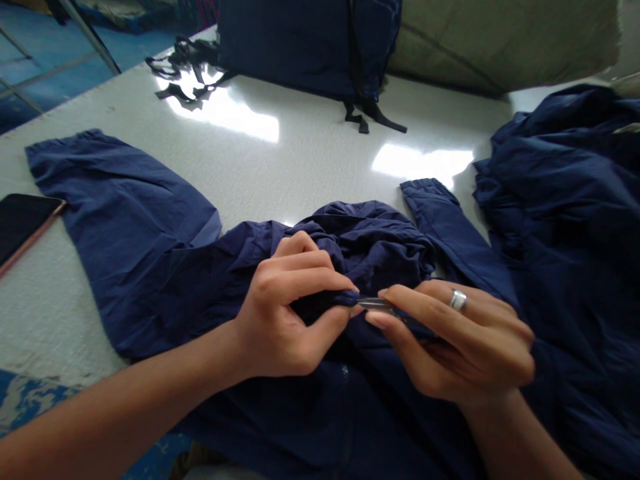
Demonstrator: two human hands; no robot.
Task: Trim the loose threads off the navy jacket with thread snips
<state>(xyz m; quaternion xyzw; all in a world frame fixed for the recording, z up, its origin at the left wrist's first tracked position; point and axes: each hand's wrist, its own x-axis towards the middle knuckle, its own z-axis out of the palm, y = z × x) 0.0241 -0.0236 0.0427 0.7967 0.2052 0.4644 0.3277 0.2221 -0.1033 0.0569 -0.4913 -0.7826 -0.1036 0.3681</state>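
A navy jacket (145, 267) with gathered cuffs lies spread before me, one sleeve out to the left and the other sleeve (450, 227) to the right. My left hand (295, 307) pinches a folded edge of the jacket between thumb and forefinger. Between the thumb and fingers of my right hand (450, 340) are small metal thread snips (376, 304). Their narrow tips point left and meet the pinched edge; the rest of the tool is mostly hidden by my fingers. A ring sits on one right finger.
Several navy garments (565, 220) are heaped at the right. A dark phone (25, 223) lies at the left edge of the white table (310, 153). Further back are black straps (193, 67), a navy fabric piece (295, 47) with hanging straps, and a greenish-grey bulk (500, 40).
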